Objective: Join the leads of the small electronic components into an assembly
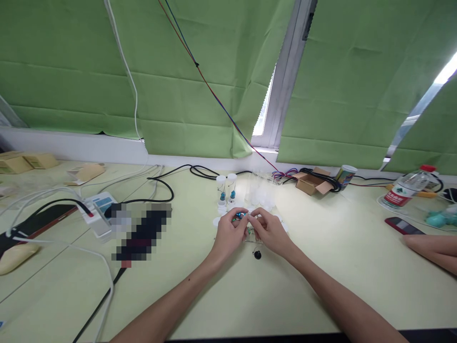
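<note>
Small blue-and-green parts (244, 220) sit pinched between the fingertips of both hands, the left hand (230, 234) and right hand (268, 232) drawn together just above the tabletop (321, 267), each about equally near; what the parts are is too small to tell. Just beyond stand two clear vials (226, 189) holding blue pieces, with white caps (217, 221) beside them and a small black piece (257, 254) nearer the person. Another person's hand (430, 250) rests far right near a red phone (403, 225).

pale yellow-green table (321, 286), green blinds (200, 71), two clear vials (226, 189) with blue contents, small black part (257, 255), red-capped bottle (407, 190) with red and green label, dark red phone (403, 225), brown cardboard box (311, 182), white and black cables (160, 183)
</note>
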The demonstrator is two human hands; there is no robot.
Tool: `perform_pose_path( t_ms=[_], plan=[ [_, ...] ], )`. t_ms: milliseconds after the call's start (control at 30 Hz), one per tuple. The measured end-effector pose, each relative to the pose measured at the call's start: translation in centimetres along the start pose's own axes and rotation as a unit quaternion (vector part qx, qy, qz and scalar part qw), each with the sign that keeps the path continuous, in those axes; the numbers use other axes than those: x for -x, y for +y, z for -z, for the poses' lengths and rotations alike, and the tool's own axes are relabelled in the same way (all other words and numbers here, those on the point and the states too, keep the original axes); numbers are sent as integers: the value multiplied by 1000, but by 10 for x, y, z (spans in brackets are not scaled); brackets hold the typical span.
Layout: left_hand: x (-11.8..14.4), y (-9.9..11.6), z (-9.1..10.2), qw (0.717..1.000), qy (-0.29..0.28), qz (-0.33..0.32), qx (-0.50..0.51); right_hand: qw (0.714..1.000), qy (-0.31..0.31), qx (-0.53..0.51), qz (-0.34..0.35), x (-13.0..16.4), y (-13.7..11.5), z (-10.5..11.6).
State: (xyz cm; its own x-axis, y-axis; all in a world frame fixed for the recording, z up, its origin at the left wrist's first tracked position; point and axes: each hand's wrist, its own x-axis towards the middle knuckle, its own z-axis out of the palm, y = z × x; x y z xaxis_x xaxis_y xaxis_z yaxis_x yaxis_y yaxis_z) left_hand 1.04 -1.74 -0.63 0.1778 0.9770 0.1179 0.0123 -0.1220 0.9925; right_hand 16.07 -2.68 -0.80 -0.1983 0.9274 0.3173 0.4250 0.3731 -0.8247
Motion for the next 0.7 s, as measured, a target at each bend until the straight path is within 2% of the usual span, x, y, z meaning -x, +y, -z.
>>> perform_pose_path(
  t_ms=[500, 700],
  plan=[
    [0, -1, -2, 999, -31, -13, -2, 999, 6, 51, 14, -3, 4, 0],
    [0, 1, -1, 1000, -11, -9, -4, 1000, 6, 14, -6, -2, 2, -1]
  ],
)
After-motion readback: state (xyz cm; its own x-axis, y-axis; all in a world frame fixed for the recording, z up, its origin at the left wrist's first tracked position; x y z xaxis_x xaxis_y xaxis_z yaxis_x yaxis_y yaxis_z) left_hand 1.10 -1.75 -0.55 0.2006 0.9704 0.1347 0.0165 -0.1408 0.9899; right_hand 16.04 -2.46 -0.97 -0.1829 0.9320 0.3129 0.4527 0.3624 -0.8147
